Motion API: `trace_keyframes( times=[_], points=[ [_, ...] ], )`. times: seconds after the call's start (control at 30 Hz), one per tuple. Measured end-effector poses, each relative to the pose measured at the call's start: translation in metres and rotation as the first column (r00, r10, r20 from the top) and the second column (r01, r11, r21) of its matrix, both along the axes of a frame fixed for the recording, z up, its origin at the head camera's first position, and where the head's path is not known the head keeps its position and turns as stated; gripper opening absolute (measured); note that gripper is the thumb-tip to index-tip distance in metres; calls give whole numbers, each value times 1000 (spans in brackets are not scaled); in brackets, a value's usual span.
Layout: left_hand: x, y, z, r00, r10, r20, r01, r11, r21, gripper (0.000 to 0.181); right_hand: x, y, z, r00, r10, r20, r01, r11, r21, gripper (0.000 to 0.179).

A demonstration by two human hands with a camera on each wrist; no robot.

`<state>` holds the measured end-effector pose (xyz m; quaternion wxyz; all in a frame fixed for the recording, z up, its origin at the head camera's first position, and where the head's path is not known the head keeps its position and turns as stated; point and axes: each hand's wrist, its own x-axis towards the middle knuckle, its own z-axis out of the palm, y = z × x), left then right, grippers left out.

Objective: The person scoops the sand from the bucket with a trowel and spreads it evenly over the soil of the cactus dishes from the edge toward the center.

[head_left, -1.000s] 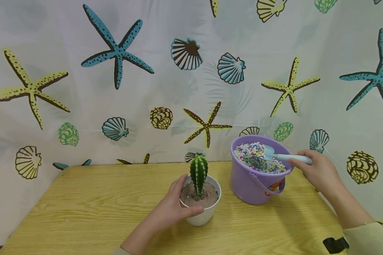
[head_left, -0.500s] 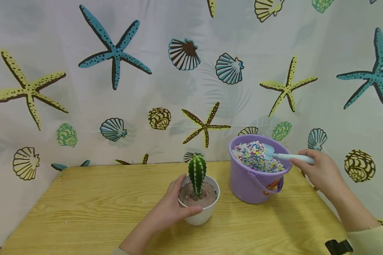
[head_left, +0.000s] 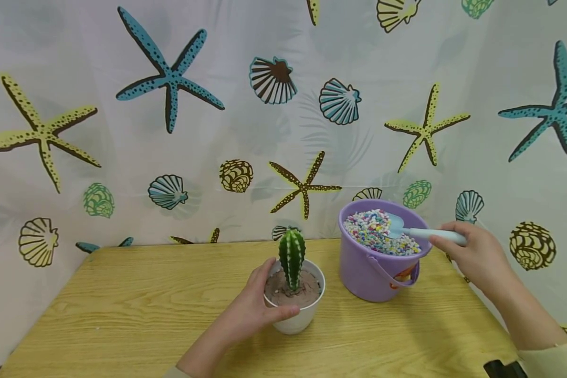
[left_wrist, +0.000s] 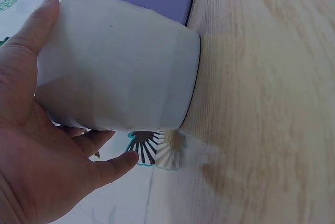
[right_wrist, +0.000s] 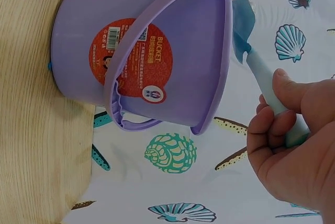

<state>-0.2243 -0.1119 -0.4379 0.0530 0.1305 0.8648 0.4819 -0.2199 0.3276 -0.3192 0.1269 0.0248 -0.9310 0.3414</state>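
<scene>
A white flower pot [head_left: 292,321] with a green cactus [head_left: 292,260] upright in brown soil [head_left: 276,294] stands on the wooden table. My left hand [head_left: 251,307] holds the pot from its left side, thumb at the near wall and fingers behind. In the left wrist view, the pot [left_wrist: 120,67] lies against the spread thumb and fingers. To the right stands a purple bucket [head_left: 366,275] of small multicoloured beads [head_left: 375,231]. My right hand [head_left: 477,257] grips the handle of a light blue toy shovel [head_left: 432,233], its blade among the beads at the bucket's right side.
The wooden table [head_left: 146,304] reaches back to a white curtain [head_left: 208,142] printed with starfish and shells. The bucket's handle [right_wrist: 125,51] hangs down at its front. A black object [head_left: 503,369] is by the right sleeve.
The whole view has shifted a little. The shovel's blade has slid slightly left into the beads. The left hand and the pot stay where they were.
</scene>
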Motion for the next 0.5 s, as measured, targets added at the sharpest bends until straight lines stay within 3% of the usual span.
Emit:
trace_keyframes(
  times=[0.5],
  points=[
    [2, -2, -2, 1000, -5, -2, 5, 1000, -4, 125, 15, -16, 0, 999, 47, -24, -47, 999, -13, 46]
  ],
)
